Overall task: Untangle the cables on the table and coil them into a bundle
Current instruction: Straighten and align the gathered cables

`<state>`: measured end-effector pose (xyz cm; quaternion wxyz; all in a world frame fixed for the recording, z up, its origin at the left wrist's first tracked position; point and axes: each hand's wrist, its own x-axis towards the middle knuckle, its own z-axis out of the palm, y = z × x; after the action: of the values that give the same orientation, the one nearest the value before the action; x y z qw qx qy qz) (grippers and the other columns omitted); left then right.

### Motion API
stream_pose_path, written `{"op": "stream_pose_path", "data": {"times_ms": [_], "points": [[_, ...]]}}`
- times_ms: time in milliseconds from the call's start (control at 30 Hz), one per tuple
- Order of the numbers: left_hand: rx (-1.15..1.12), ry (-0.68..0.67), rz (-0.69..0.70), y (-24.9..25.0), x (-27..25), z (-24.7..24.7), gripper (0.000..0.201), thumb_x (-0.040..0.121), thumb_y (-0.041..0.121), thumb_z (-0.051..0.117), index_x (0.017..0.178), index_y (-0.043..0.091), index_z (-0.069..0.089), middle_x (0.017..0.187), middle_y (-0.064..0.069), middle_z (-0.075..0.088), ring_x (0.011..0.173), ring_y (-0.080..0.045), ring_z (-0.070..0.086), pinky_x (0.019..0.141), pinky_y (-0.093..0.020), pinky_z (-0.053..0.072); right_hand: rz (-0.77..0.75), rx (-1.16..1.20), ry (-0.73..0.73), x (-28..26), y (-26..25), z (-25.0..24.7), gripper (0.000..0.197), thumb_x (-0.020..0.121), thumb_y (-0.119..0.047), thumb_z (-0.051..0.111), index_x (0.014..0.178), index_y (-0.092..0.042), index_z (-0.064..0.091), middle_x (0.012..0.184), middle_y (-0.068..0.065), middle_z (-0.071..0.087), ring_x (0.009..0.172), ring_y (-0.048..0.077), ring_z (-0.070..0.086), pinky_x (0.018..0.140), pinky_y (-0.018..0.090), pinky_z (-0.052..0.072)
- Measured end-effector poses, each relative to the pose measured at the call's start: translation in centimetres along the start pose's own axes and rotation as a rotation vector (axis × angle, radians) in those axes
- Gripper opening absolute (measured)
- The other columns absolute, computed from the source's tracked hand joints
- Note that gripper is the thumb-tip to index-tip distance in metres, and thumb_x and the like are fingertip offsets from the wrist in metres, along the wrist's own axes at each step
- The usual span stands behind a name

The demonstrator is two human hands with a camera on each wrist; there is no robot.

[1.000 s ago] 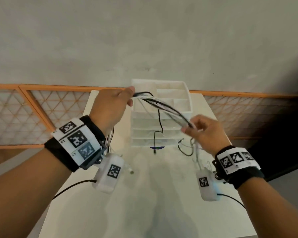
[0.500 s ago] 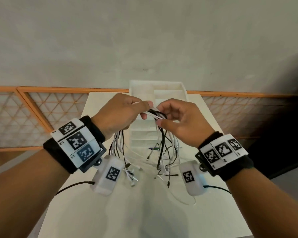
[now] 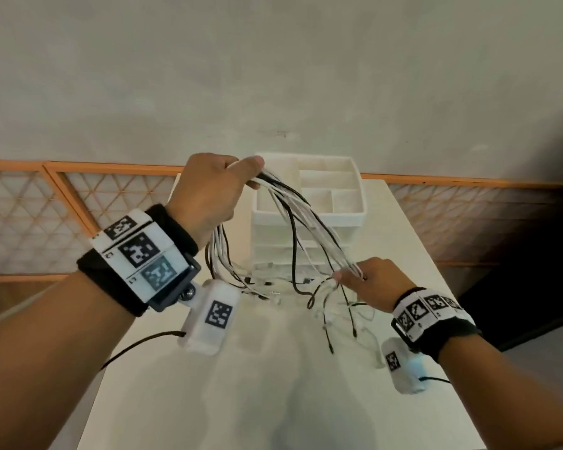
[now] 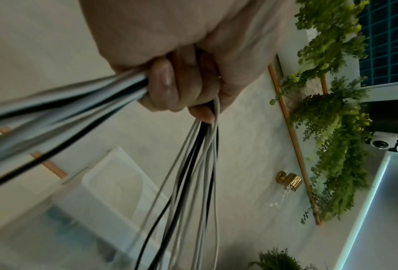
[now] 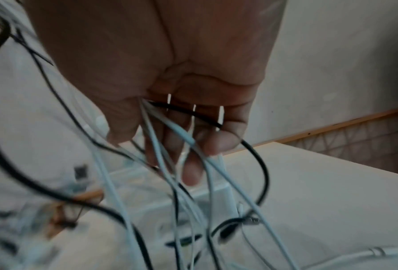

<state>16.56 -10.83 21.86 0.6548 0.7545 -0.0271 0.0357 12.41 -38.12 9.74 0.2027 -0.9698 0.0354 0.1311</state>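
Pale wall and an orange-framed lattice back our white bench [image 3: 273, 401]. At left, our left hand [image 3: 208, 196] is raised, fist clamped on the cables [image 3: 306, 222], which slant down past the drawer organiser [image 3: 309, 219] to our right hand [image 3: 371, 280], fingers curled round the strands. We judge we are combing them straight; next we likely loop them. Loose ends trail blurred; any remaining knots are hard to make out.
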Motion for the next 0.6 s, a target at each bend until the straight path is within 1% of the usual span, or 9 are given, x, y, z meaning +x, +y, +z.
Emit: {"op": "stream_pose_path", "data": {"times_ms": [100, 233, 300, 333, 367, 400, 433, 533, 600], "points": [[-0.135, 0.036, -0.003, 0.7, 0.2, 0.2, 0.039, 0.091, 0.028, 0.067, 0.054, 0.016, 0.065, 0.048, -0.001, 0.024, 0.043, -0.018, 0.016, 0.045, -0.025, 0.017, 0.131, -0.009, -0.029, 0.6, 1.4, 0.2, 0.047, 0.092, -0.058, 0.050, 0.067, -0.021, 0.062, 0.059, -0.001, 0.062, 0.065, 0.023, 0.065, 0.059, 0.031, 0.047], [-0.161, 0.021, 0.055, 1.4, 0.9, -0.2, 0.041, 0.091, 0.030, 0.066, 0.051, 0.018, 0.065, 0.046, -0.002, 0.023, 0.042, -0.018, 0.013, 0.045, -0.024, 0.016, 0.301, -0.016, -0.105, 0.5, 4.4, 2.8, 0.032, 0.095, -0.048, 0.050, 0.093, -0.019, 0.063, 0.084, 0.011, 0.071, 0.071, 0.029, 0.070, 0.072, 0.038, 0.060], [-0.109, 0.002, 0.050, 0.7, 0.7, 0.0, 0.046, 0.091, 0.032, 0.066, 0.046, 0.020, 0.065, 0.052, -0.004, 0.021, 0.042, -0.018, 0.013, 0.045, -0.024, 0.016, 0.324, 0.168, 0.089, 0.8, 5.2, 2.1, 0.021, 0.094, -0.031, 0.054, 0.102, -0.016, 0.066, 0.097, 0.015, 0.074, 0.086, 0.034, 0.071, 0.082, 0.043, 0.059], [-0.093, 0.002, 0.038, 0.2, 0.6, 0.1, 0.046, 0.091, 0.032, 0.066, 0.046, 0.020, 0.065, 0.054, -0.005, 0.021, 0.042, -0.018, 0.013, 0.045, -0.024, 0.016, 0.315, 0.263, 0.263, 0.9, 5.5, 1.4, 0.020, 0.091, -0.022, 0.056, 0.106, -0.016, 0.068, 0.100, 0.013, 0.074, 0.093, 0.035, 0.070, 0.085, 0.041, 0.057], [-0.085, 0.009, 0.027, -0.1, 0.5, 0.2, 0.045, 0.091, 0.032, 0.066, 0.047, 0.020, 0.065, 0.054, -0.005, 0.021, 0.041, -0.018, 0.014, 0.045, -0.024, 0.017, 0.294, 0.341, 0.455, 0.7, 5.6, 0.5, 0.023, 0.088, -0.015, 0.058, 0.107, -0.017, 0.070, 0.102, 0.011, 0.074, 0.099, 0.034, 0.068, 0.087, 0.035, 0.053], [-0.084, 0.017, 0.017, -0.3, 0.4, 0.3, 0.045, 0.091, 0.031, 0.065, 0.048, 0.019, 0.064, 0.053, -0.005, 0.021, 0.041, -0.018, 0.014, 0.045, -0.023, 0.017, 0.278, 0.348, 0.564, 0.4, 5.7, -0.1, 0.025, 0.088, -0.011, 0.059, 0.109, -0.017, 0.070, 0.104, 0.010, 0.073, 0.103, 0.032, 0.066, 0.087, 0.028, 0.048], [-0.086, 0.020, 0.011, -0.4, 0.3, 0.3, 0.045, 0.091, 0.031, 0.065, 0.048, 0.019, 0.064, 0.053, -0.005, 0.021, 0.042, -0.018, 0.014, 0.046, -0.024, 0.016, 0.252, 0.317, 0.556, 0.1, 5.6, -0.3, 0.026, 0.089, -0.011, 0.061, 0.113, -0.017, 0.069, 0.109, 0.009, 0.072, 0.106, 0.031, 0.064, 0.086, 0.025, 0.043], [-0.073, -0.023, 0.025, -0.3, 0.0, 0.4, 0.044, 0.091, 0.032, 0.065, 0.048, 0.020, 0.066, 0.055, -0.006, 0.020, 0.046, -0.018, 0.014, 0.047, -0.025, 0.016, 0.197, 0.003, 0.123, -0.8, 5.2, 0.7, 0.059, 0.082, -0.026, 0.072, 0.138, -0.028, 0.052, 0.135, 0.007, 0.060, 0.123, 0.029, 0.056, 0.101, 0.031, 0.044], [-0.040, -0.078, 0.044, 0.0, -0.4, 0.6, 0.047, 0.092, 0.031, 0.064, 0.046, 0.021, 0.064, 0.053, -0.004, 0.021, 0.044, -0.019, 0.015, 0.047, -0.025, 0.017, 0.107, 0.030, 0.154, -1.1, 3.9, 0.4, 0.068, 0.077, -0.028, 0.074, 0.140, -0.034, 0.048, 0.140, 0.003, 0.055, 0.125, 0.025, 0.054, 0.103, 0.036, 0.044]]}}
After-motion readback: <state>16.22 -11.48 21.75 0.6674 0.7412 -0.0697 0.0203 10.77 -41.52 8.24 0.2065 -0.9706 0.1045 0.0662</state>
